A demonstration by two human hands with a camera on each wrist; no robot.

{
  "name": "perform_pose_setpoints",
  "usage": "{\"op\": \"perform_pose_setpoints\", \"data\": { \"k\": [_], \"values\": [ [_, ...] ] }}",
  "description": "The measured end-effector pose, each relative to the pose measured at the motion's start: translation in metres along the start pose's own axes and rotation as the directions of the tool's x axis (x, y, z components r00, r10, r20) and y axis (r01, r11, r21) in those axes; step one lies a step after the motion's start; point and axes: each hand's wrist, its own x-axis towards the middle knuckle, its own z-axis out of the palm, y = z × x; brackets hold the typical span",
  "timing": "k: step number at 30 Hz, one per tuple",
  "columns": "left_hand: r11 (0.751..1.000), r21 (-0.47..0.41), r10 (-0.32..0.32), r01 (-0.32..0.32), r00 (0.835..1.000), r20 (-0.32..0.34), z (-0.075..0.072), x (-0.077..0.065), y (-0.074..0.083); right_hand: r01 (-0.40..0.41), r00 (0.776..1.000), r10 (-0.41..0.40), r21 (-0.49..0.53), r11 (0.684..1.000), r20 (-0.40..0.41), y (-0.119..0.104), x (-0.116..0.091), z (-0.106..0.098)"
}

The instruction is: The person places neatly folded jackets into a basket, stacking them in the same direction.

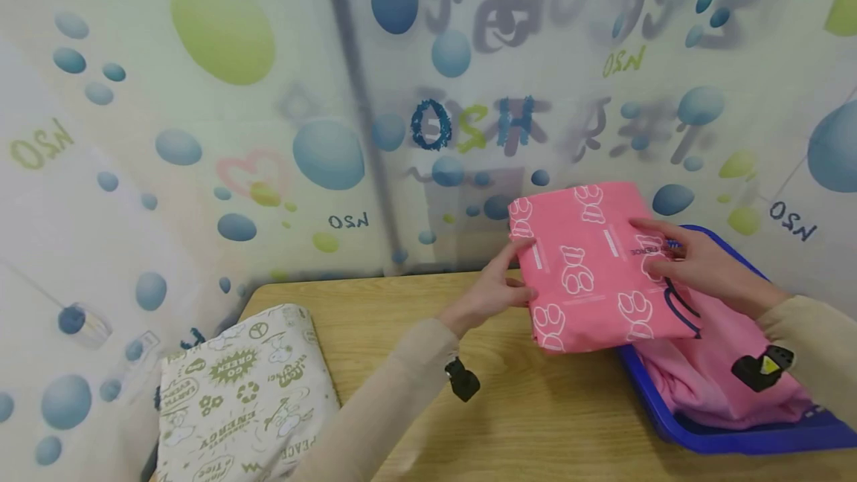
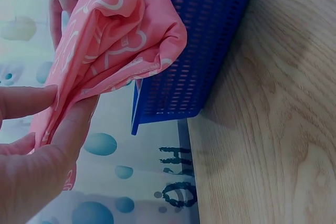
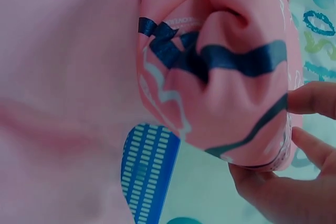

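Observation:
A folded pink garment (image 1: 589, 266) with white outline prints is held up above the table, partly over the basket. My left hand (image 1: 489, 292) pinches its left edge; in the left wrist view the garment's fold (image 2: 126, 35) sits between thumb and fingers. At the opposite edge, my right hand (image 1: 716, 270) grips it with the fingers spread over the top. Dark blue bands cross the bunched end (image 3: 231, 66) in the right wrist view. Below, another pink cloth (image 1: 723, 363) lies heaped in the blue basket (image 1: 716, 437).
At the left of the wooden table (image 1: 522, 415) lies a folded white cloth (image 1: 248, 393) with green cartoon and lettering prints. Behind the table hangs a pale curtain (image 1: 428, 95) patterned with blue and green dots. The basket stands at the table's right side.

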Motion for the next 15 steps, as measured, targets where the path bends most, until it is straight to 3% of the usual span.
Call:
{"op": "perform_pose_setpoints", "data": {
  "k": [15],
  "values": [
    [0.997,-0.074,-0.004,0.002,1.000,-0.019,0.026,0.011,0.001,-0.002,1.000,0.002,0.012,1.000,0.015,0.029,-0.009,-0.018]
  ]
}}
